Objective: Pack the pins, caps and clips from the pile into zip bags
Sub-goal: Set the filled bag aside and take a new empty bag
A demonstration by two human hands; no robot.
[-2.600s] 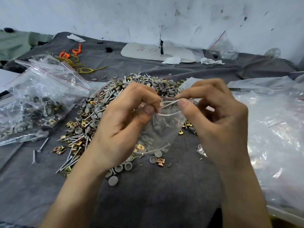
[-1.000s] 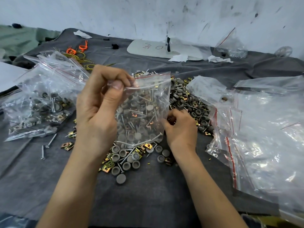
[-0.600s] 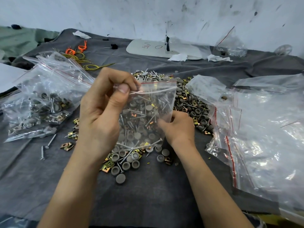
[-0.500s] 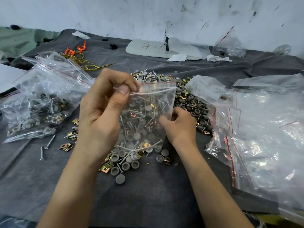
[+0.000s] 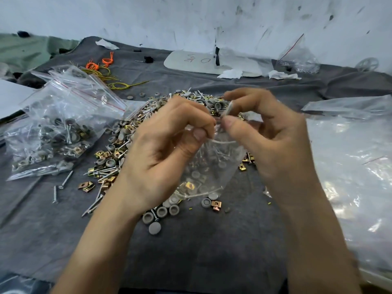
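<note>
A small clear zip bag (image 5: 210,166) hangs between my hands above the pile (image 5: 118,149) of grey caps, steel pins and brass clips on the grey cloth. My left hand (image 5: 167,149) pinches the bag's top edge at the left with thumb and forefinger. My right hand (image 5: 267,134) pinches the same top edge at the right. Through the plastic I see caps, pins and a brass clip, but cannot tell which lie inside it. Part of the pile is hidden behind both hands.
Filled zip bags (image 5: 55,132) lie in a heap at the left. A stack of unused clear bags (image 5: 350,162) covers the right side. At the back lie a white board (image 5: 212,62), orange and yellow wire ties (image 5: 101,66) and paper scraps. Loose pins (image 5: 63,183) lie front left.
My right hand came up from the bag's lower right corner to its top edge. The bag, held flat and upright before, now hangs lower between both hands.
</note>
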